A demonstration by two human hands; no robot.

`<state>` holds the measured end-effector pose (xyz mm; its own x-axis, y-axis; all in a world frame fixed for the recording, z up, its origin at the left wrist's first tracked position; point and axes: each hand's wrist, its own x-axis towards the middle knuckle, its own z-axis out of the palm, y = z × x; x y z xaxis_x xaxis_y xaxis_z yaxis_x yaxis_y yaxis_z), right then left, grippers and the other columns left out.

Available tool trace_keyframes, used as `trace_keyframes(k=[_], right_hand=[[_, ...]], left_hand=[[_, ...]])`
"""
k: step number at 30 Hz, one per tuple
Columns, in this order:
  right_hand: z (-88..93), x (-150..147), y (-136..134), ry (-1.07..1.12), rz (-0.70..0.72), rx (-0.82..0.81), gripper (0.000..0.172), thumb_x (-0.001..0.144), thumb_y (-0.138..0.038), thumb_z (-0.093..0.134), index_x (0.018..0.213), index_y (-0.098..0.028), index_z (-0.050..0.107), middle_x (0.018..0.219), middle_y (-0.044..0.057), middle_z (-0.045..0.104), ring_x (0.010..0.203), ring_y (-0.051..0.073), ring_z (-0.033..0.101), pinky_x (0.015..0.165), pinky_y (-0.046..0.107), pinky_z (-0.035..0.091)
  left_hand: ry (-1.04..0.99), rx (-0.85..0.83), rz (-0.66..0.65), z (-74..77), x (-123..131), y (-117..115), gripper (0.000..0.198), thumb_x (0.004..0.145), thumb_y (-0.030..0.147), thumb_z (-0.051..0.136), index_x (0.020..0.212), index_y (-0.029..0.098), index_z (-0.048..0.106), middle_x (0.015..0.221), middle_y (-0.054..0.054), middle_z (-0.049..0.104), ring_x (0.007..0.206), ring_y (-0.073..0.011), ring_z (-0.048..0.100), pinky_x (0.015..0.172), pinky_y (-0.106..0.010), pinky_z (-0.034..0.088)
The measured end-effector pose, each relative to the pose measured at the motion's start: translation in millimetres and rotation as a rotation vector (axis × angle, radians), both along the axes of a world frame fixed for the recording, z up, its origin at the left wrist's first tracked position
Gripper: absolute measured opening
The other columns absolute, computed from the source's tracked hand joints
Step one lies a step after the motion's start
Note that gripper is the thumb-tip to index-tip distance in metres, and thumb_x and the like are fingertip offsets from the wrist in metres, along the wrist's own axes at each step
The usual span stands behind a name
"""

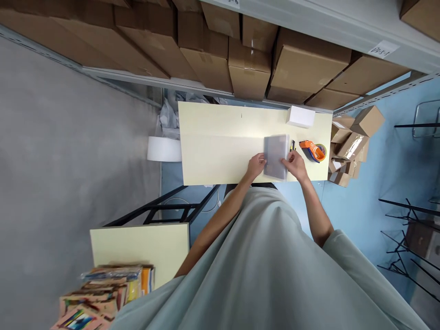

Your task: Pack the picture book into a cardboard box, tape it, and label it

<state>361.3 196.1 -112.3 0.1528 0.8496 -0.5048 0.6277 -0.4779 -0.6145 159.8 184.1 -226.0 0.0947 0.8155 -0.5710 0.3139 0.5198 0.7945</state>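
Note:
A flat, translucent rectangular plastic sleeve or folder (275,158) lies near the front edge of the pale table (213,160). My left hand (256,165) holds its left edge, fingers curled in at the side. At the opposite edge, my right hand (296,166) pinches it between thumb and fingers. Just beyond my right hand is a small yellow-and-black tool (293,145), perhaps a cutter, partly hidden. An orange tape dispenser (312,150) rests further right, against a roll of tape (322,148). Toward the back stands a white box (301,116).
Cardboard boxes (250,68) fill the shelf above the table's far edge. More cartons (354,142) are piled on the right. A white cylinder (164,149) stands at the left end. Behind on the left, a second table (140,243) carries stacked colourful packages (106,293).

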Motion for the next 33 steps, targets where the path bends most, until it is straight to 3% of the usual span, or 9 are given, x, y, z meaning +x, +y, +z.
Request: trace_keyframes(k=[5, 8, 11, 13, 17, 20, 24, 28, 33], right_hand=[[6.1, -38.8, 10.2, -0.241, 0.133, -0.028, 0.036, 0.085, -0.039, 0.075, 0.085, -0.031, 0.040, 0.075, -0.003, 0.058, 0.074, 0.024, 0.059, 0.072, 0.033, 0.039], [2.5, -65.4, 10.1, -0.273, 0.181, -0.042, 0.036, 0.090, -0.037, 0.076, 0.087, -0.031, 0.041, 0.078, -0.001, 0.060, 0.076, 0.025, 0.060, 0.072, 0.033, 0.038], [-0.4, -89.1, 4.5, -0.232, 0.223, -0.003, 0.032, 0.094, -0.040, 0.075, 0.090, -0.029, 0.046, 0.089, 0.001, 0.064, 0.080, 0.024, 0.062, 0.074, 0.033, 0.041], [-2.9, -102.4, 0.2, -0.186, 0.254, 0.020, 0.029, 0.096, -0.043, 0.075, 0.092, -0.028, 0.051, 0.096, 0.002, 0.066, 0.082, 0.023, 0.064, 0.076, 0.033, 0.044], [-13.3, -114.3, -3.5, 0.028, 0.340, 0.023, 0.027, 0.097, -0.047, 0.078, 0.101, -0.026, 0.062, 0.109, 0.002, 0.071, 0.084, 0.020, 0.070, 0.082, 0.033, 0.052], [-22.0, -101.3, -1.0, 0.095, 0.306, 0.006, 0.025, 0.099, -0.046, 0.076, 0.108, -0.024, 0.067, 0.119, 0.006, 0.075, 0.094, 0.021, 0.076, 0.087, 0.033, 0.057], [-26.3, -59.5, 4.6, -0.234, 0.153, 0.017, 0.027, 0.103, -0.040, 0.069, 0.121, -0.020, 0.070, 0.135, 0.015, 0.073, 0.112, 0.029, 0.077, 0.096, 0.039, 0.058], [-27.1, -20.4, 5.1, -0.495, 0.067, -0.051, 0.033, 0.107, -0.038, 0.061, 0.133, -0.018, 0.066, 0.141, 0.021, 0.069, 0.131, 0.035, 0.072, 0.099, 0.040, 0.057], [-36.0, -2.2, 0.7, -0.615, 0.001, -0.172, 0.043, 0.111, -0.041, 0.059, 0.146, -0.016, 0.058, 0.149, 0.024, 0.064, 0.141, 0.036, 0.069, 0.103, 0.041, 0.058]], left_hand=[[0.081, 0.010, -0.004, 5.1, -6.4, 5.9, 0.041, 0.093, 0.012, 0.075, 0.134, 0.015, 0.080, 0.130, -0.017, 0.082, 0.103, -0.0286, 0.082, 0.110, -0.048, 0.064], [0.036, 0.048, 0.043, 17.3, -25.9, 4.3, 0.037, 0.100, 0.018, 0.071, 0.136, 0.016, 0.078, 0.121, -0.012, 0.083, 0.102, -0.0249, 0.082, 0.104, -0.042, 0.066], [-0.134, 0.124, 0.157, 33.7, -43.9, 0.3, 0.033, 0.112, 0.037, 0.059, 0.133, 0.018, 0.076, 0.119, -0.010, 0.083, 0.103, -0.0215, 0.082, 0.098, -0.036, 0.068], [-0.162, 0.164, 0.192, 41.1, -54.1, -2.0, 0.035, 0.111, 0.046, 0.062, 0.128, 0.019, 0.076, 0.120, -0.011, 0.083, 0.104, -0.0226, 0.082, 0.097, -0.036, 0.068], [-0.013, 0.147, 0.218, 36.3, -77.5, -4.0, 0.035, 0.103, 0.042, 0.075, 0.130, 0.020, 0.075, 0.124, -0.011, 0.084, 0.103, -0.0244, 0.083, 0.093, -0.037, 0.069], [0.122, 0.079, 0.186, 21.1, -97.5, -2.8, 0.035, 0.104, 0.034, 0.071, 0.136, 0.020, 0.075, 0.136, -0.012, 0.082, 0.109, -0.0254, 0.084, 0.099, -0.038, 0.067], [0.236, 0.030, 0.111, 6.7, -113.4, 1.7, 0.039, 0.099, 0.020, 0.069, 0.138, 0.021, 0.076, 0.136, -0.011, 0.082, 0.108, -0.0255, 0.084, 0.103, -0.038, 0.066], [0.309, 0.042, 0.073, 5.6, -115.3, 6.6, 0.042, 0.098, 0.016, 0.066, 0.138, 0.017, 0.077, 0.135, -0.015, 0.079, 0.105, -0.0262, 0.082, 0.107, -0.040, 0.063], [0.384, 0.042, 0.009, 10.8, -118.8, 10.1, 0.042, 0.095, 0.011, 0.067, 0.135, 0.016, 0.079, 0.119, -0.013, 0.079, 0.098, -0.0242, 0.081, 0.105, -0.038, 0.062]])
